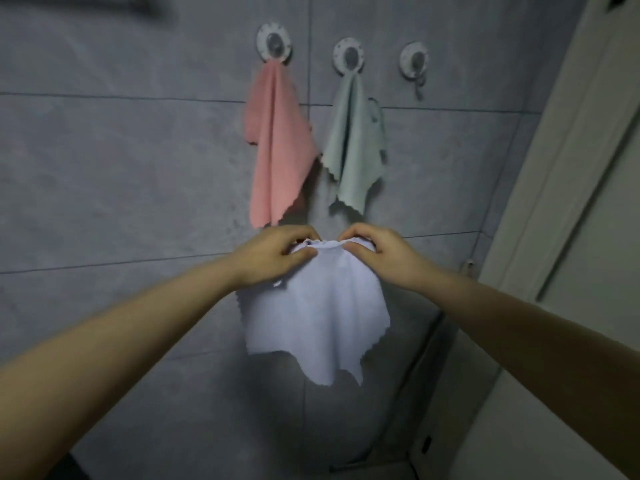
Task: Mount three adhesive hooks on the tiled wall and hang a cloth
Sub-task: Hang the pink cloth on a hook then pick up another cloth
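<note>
Now we have both hands up in front of the grey tiled wall (121, 150), and each grip is closed on the same white cloth (315, 313). Our left hand (273, 258) pinches the gathered top edge from one side, thumb under and fingers curled over; our right hand (377, 252) pinches it from the other side, and the two sets of fingertips nearly meet in the middle. Below the grips the white cloth hangs free, its scalloped corners drooping toward the floor.

Above the hands, three round hooks sit in a row on the wall. Up and slightly to the left of our left grip, the left hook (274, 43) carries a pink cloth (277, 143), whose lowest corner ends just above our left knuckles. Above the gap between the two grips, the middle hook (349, 57) carries a pale green cloth (353, 140). Up and to the right of our right grip, the right hook (415, 62) is bare, its metal prong showing beneath the disc. Off to the right of our right forearm runs a pale door frame (568, 168).
</note>
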